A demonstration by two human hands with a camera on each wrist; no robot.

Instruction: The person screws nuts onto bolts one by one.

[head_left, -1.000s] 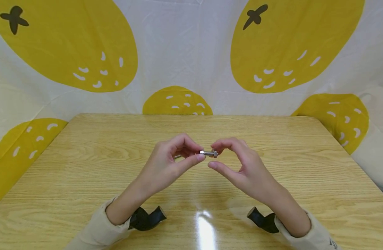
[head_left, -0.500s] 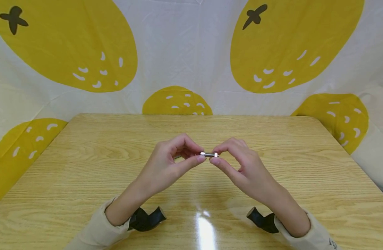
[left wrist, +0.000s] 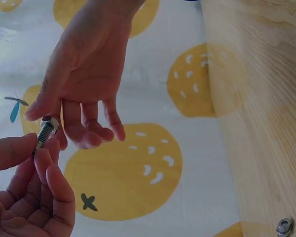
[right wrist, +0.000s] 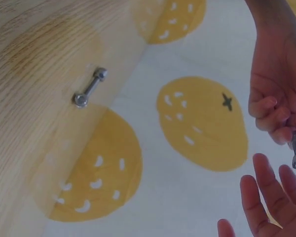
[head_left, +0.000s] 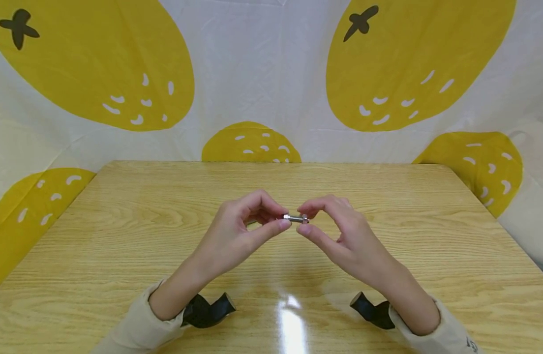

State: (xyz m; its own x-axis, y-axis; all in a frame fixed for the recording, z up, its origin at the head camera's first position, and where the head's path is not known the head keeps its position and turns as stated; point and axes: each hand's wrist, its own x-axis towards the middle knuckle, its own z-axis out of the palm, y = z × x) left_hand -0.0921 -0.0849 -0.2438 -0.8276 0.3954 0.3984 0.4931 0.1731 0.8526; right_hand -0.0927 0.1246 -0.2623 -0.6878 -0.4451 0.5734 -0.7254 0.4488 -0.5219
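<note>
In the head view my left hand [head_left: 236, 236] pinches one end of a small silver bolt [head_left: 295, 219] between thumb and forefinger, above the table. A hex nut [head_left: 305, 219] sits at the bolt's right end. My right hand [head_left: 351, 241] is around that end, its thumb and forefinger parted; whether the forefinger touches the nut I cannot tell. Threads show along the bolt's shank [left wrist: 46, 133] in the left wrist view. A second bolt [right wrist: 92, 88], with a thick piece at each end, lies on the table. From the head it is mostly hidden behind my left hand.
The wooden table [head_left: 165, 187] stretches out in front and to both sides. Behind it hangs a white cloth [head_left: 262, 64] with large yellow fruit prints. Black wrist mounts [head_left: 209, 309] stick out from under both beige sleeves.
My right thumb and forefinger closed on the nut half a second ago and have parted again. The nut's facets have turned. My left hand holds the bolt in the same place.
</note>
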